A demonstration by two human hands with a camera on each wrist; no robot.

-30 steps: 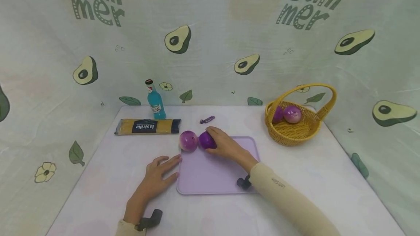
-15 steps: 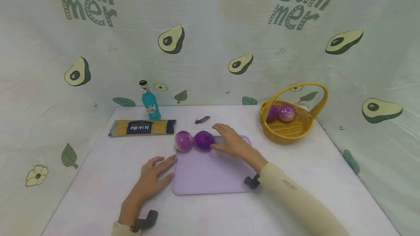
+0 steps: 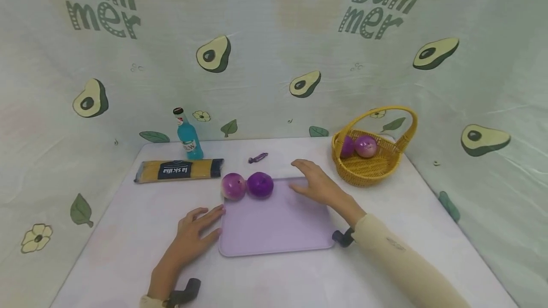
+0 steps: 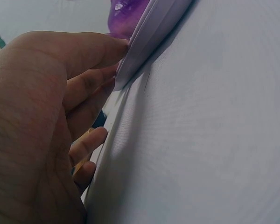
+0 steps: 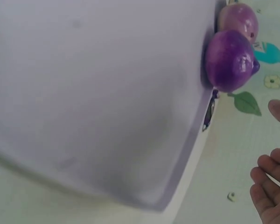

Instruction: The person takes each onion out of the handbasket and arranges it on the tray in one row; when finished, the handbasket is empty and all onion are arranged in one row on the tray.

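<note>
Tray (image 3: 276, 227) bears dark fruit (image 3: 260, 185) and paler fruit (image 3: 233, 187), already set at its far-left corner, with two more fruits (image 3: 366, 146) in the basket (image 3: 364, 175), relaxed left hand (image 3: 192, 233) touching its edge, loose-fingered right hand (image 3: 320, 186) hovering empty.

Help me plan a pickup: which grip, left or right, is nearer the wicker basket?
Right. The right grip is by the far right corner of the lavender tray, left of the wicker basket; the left grip is at the tray's left edge, much farther left.
</note>
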